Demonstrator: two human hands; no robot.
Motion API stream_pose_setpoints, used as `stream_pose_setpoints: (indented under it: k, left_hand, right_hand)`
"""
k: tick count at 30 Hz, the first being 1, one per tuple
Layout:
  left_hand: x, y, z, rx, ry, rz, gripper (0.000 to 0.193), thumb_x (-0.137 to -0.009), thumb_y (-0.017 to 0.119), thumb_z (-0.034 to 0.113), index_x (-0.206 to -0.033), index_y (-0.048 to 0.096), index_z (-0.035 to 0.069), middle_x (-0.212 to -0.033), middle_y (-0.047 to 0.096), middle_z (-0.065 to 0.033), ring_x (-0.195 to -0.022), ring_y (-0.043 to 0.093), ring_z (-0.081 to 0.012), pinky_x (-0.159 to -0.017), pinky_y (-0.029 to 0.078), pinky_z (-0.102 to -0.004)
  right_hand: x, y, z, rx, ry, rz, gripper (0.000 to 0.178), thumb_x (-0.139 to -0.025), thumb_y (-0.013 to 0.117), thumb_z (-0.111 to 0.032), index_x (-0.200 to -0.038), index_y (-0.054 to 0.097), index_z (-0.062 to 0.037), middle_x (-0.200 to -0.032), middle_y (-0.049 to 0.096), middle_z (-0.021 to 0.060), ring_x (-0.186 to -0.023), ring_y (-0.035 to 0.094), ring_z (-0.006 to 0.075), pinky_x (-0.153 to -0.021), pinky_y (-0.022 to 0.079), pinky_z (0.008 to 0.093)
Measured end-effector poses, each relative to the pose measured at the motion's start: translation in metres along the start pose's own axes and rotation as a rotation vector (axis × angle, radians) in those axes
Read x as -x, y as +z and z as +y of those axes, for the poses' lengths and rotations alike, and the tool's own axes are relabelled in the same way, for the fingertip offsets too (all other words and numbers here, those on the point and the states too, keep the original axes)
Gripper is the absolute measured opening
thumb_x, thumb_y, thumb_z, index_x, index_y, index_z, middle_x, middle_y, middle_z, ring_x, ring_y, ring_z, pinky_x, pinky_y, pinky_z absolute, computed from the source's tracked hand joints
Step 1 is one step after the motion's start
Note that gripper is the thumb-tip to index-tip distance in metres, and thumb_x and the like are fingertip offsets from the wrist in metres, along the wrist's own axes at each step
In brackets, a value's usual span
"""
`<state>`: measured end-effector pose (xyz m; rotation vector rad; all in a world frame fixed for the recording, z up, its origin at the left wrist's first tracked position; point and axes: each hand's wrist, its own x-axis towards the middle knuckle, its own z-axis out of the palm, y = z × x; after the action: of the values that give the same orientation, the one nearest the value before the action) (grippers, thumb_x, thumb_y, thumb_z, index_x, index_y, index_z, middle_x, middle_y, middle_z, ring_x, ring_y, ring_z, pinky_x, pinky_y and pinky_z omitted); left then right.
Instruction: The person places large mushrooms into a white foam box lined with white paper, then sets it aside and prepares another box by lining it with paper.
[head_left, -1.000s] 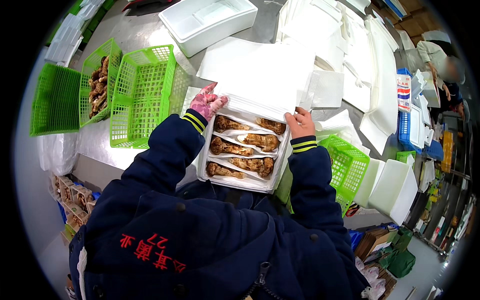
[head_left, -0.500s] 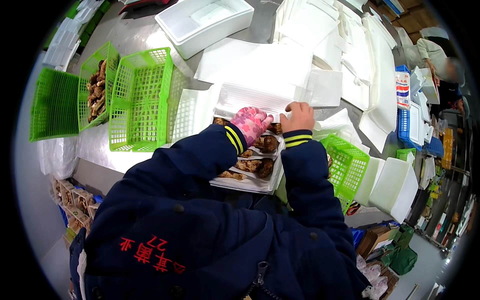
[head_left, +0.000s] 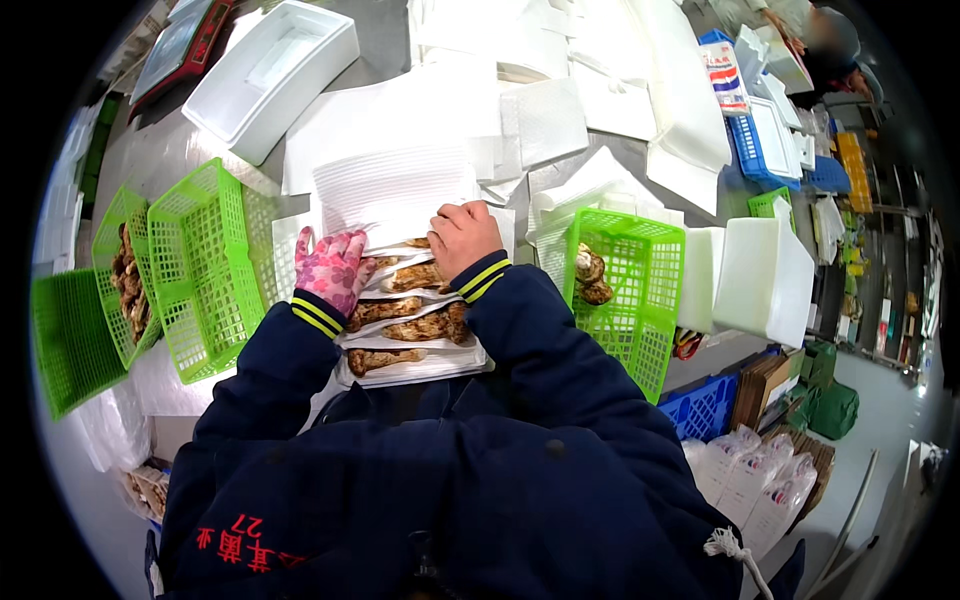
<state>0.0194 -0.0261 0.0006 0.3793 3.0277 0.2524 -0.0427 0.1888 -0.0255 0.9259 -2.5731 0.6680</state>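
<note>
A white box (head_left: 420,372) in front of me holds rows of brown-and-cream mushrooms (head_left: 430,325) with white liner sheets between them. My left hand (head_left: 332,270), in a pink flowered glove, rests at the box's left side with its fingers spread, touching the liner near the mushroom ends. Bare, with fingers curled, my right hand (head_left: 466,238) bears down at the far right of the rows, against a mushroom and the liner. What its fingertips grip is hidden. A ribbed white foam sheet (head_left: 395,190) stands out beyond the far row.
At right, a green basket (head_left: 630,300) holds a few mushrooms. Several green baskets (head_left: 205,280) stand at left, one with mushrooms. A white foam box (head_left: 270,80) and a red scale (head_left: 180,50) sit at the back, beside white sheets (head_left: 600,100). Another person is at the far right.
My hands were close together over the far row; now my left hand has drawn away to the box's left side. The view has shifted, showing more mushroom rows and the right basket's contents.
</note>
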Motion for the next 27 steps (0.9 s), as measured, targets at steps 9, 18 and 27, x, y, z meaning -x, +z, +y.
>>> stream_pose_setpoints:
  k: [9, 18, 27]
  left_hand:
    - [0.005, -0.001, -0.002, 0.172, 0.031, 0.28, 0.042, -0.081, 0.055, 0.019, -0.121, 0.048, 0.01, -0.116, 0.053, -0.0087, -0.109, 0.048, -0.0247, -0.1, 0.026, -0.0461]
    - [0.014, 0.006, 0.0, 0.492, -0.048, 0.46, 0.041, -0.083, 0.053, 0.008, -0.123, 0.046, 0.003, -0.12, 0.048, -0.0183, -0.11, 0.046, -0.032, -0.093, 0.037, -0.0375]
    - [0.024, 0.0, -0.024, 0.429, -0.123, 0.555, 0.033, -0.083, 0.052, 0.005, -0.115, 0.054, 0.004, -0.122, 0.047, -0.016, -0.113, 0.044, -0.0315, -0.095, 0.036, -0.0379]
  right_hand:
    - [0.071, -0.126, 0.094, -0.003, 0.621, 0.259, 0.018, -0.077, 0.058, -0.006, -0.094, 0.063, -0.0022, -0.084, 0.064, 0.0106, -0.075, 0.062, 0.0201, -0.066, 0.05, 0.0296]
    - [0.059, -0.157, 0.123, -0.05, 0.734, -0.591, 0.047, -0.064, 0.072, -0.031, -0.104, 0.06, -0.0099, -0.087, 0.061, 0.0132, -0.079, 0.06, 0.0275, -0.073, 0.048, 0.034]
    - [0.067, -0.166, 0.095, 0.095, 0.601, -0.265, 0.035, -0.067, 0.071, -0.022, -0.094, 0.062, -0.0009, -0.08, 0.053, 0.0115, -0.07, 0.055, 0.0239, -0.063, 0.046, 0.0321]
